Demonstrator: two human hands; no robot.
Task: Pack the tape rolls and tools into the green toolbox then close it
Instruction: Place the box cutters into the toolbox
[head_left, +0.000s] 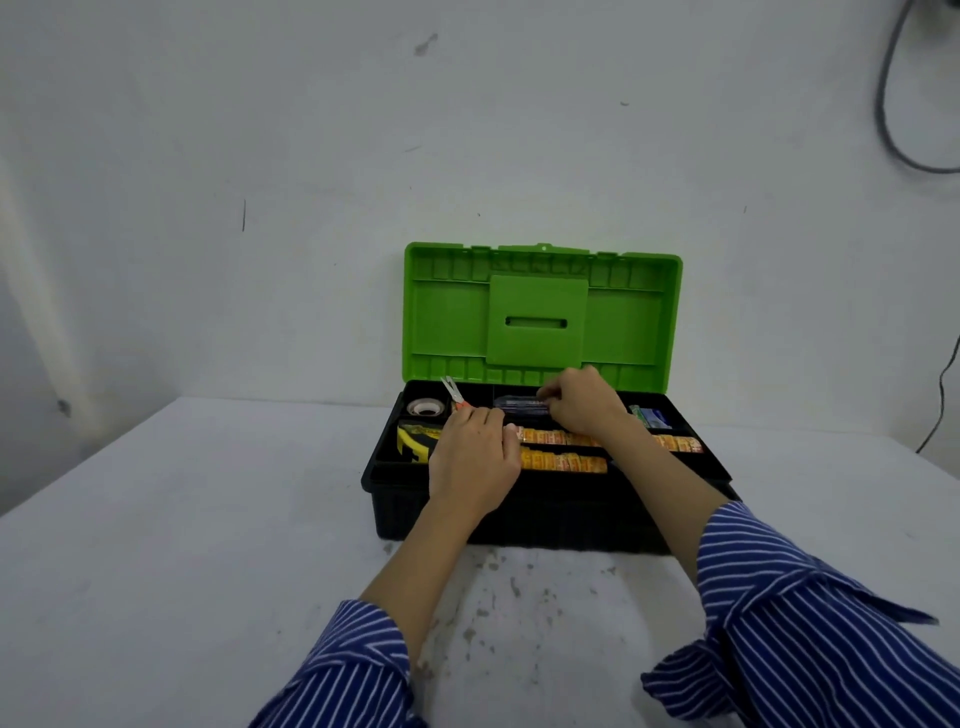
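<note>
Green toolbox sitting open; right hand pinching clear-handled tool lying crosswise inside; left hand gripping orange scissors, blades pointing lidward.

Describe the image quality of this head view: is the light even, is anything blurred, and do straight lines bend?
In the head view, the light is soft and dim, with no hard glare; the inside of the black tray is dark, so its contents are hard to read. The left hand and right hand look slightly soft. The wide angle lens bows the green lid and the table edge.
</note>
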